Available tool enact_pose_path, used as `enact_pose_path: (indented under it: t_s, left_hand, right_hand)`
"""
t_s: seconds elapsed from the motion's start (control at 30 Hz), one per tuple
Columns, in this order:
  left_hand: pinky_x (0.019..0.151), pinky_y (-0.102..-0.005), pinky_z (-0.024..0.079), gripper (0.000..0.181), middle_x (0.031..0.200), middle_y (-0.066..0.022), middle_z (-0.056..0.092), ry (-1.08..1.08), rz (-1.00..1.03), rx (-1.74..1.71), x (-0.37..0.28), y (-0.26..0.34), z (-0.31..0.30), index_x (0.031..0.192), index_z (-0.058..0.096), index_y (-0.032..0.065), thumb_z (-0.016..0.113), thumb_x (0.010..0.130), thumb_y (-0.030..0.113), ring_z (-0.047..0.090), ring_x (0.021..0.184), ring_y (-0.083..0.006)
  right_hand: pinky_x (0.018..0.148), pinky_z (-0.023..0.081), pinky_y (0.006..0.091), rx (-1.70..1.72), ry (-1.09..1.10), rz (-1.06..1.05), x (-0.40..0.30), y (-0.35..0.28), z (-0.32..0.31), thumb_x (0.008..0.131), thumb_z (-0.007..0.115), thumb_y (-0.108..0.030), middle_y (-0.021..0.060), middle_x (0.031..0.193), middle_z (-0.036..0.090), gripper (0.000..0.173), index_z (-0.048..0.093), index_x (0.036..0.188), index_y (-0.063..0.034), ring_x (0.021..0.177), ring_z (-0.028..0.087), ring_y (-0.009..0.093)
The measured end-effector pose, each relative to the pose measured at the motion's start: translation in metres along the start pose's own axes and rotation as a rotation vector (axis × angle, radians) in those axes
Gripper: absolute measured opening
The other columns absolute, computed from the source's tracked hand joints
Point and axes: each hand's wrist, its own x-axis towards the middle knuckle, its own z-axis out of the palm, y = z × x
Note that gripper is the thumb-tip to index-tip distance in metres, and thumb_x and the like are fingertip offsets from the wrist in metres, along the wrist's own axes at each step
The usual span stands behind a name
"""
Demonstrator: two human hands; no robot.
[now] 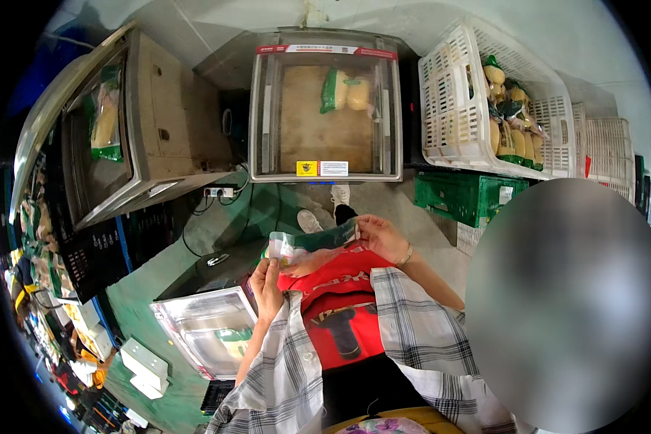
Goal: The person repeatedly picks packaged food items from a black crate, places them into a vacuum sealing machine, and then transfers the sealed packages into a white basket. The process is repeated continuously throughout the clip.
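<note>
Between my two hands a clear and green plastic bag (317, 244) is stretched out in front of a red apron (342, 282). My left hand (267, 285) pinches its left end between thumb and fingers. At the bag's other end, my right hand (382, 237) grips the edge. Whether anything lies inside the bag I cannot tell. Beyond my hands stands a vacuum sealing machine (325, 173) with its clear lid down. Through the lid a green-and-clear bag of pale, rounded food pieces (357, 93) shows at the upper right of the plate.
At right, a white plastic crate (447, 97) holds several filled bags, above a green crate (455, 192). A second machine (179, 119) at left has its lid raised and a bag inside. Another machine (206, 331) stands lower left. A power strip (218, 192) with cables hangs near the left machine.
</note>
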Motion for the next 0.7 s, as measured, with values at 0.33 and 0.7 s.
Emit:
enact_pose_path:
  t_s: [0.33, 0.7]
  left_hand:
    - [0.058, -0.0203, 0.028, 0.023, 0.069, 0.0063, 0.041, -0.11, -0.107, 0.083, 0.012, 0.012, 0.027, 0.073, 0.048, 0.0039, 0.05, 0.094, 0.01, 0.033, 0.066, -0.0034]
    - [0.058, -0.0202, 0.027, 0.021, 0.071, 0.0072, 0.043, -0.182, -0.089, 0.143, 0.016, 0.015, 0.043, 0.074, 0.049, 0.005, 0.049, 0.094, 0.01, 0.033, 0.066, -0.0023]
  right_hand:
    - [0.075, 0.052, 0.0342, 0.178, 0.374, -0.048, 0.004, 0.006, -0.085, 0.09, 0.057, -0.016, 0.0076, 0.095, 0.064, 0.017, 0.059, 0.104, -0.0068, 0.085, 0.063, 0.02]
    - [0.073, 0.053, 0.035, 0.177, 0.414, -0.001, 0.017, 0.015, -0.084, 0.09, 0.057, -0.015, 0.0076, 0.093, 0.065, 0.016, 0.06, 0.103, -0.0072, 0.081, 0.063, 0.019]
